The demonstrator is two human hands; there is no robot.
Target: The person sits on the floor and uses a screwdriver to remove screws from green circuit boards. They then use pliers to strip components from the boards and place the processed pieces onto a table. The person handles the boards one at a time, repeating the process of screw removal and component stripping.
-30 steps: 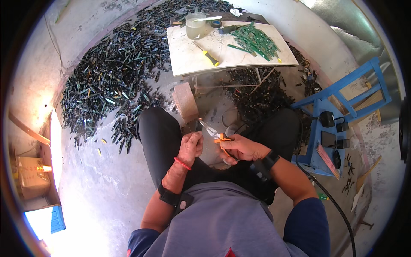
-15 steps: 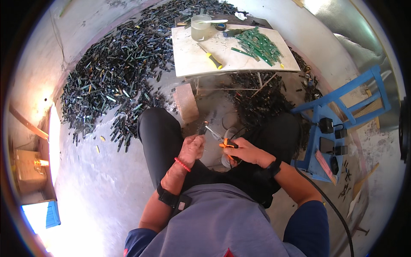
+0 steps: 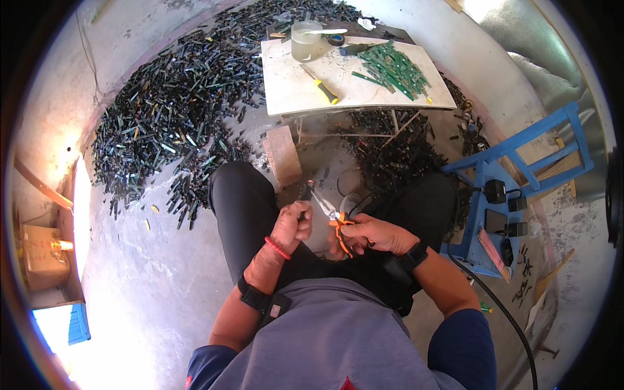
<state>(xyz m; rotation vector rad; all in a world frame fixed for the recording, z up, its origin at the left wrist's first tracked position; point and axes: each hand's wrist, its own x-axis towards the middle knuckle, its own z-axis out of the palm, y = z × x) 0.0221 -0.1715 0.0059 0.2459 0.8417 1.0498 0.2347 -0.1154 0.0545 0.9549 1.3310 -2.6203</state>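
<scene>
My left hand, with a red beaded bracelet at its wrist, is closed around a narrow dark piece. The piece stands up out of the fist, and its upper end looks reddish-brown. My right hand is wrapped around orange-handled long-nose pliers. Their silver jaws point up and left, with the tips at or very near the top of the dark piece; whether they grip it I cannot tell. Below the pliers, between my knees, clear round containers are partly hidden.
Ahead stands a white-topped table bearing a jar of cloudy liquid, a yellow-handled screwdriver and green strips. Dark strips heap at the left. A brick sits before me; a blue chair with black devices is at right.
The pliers have turned in my right hand, their orange handles now spread and more visible. Their jaws have moved up towards the dark piece. My left hand has barely moved.
</scene>
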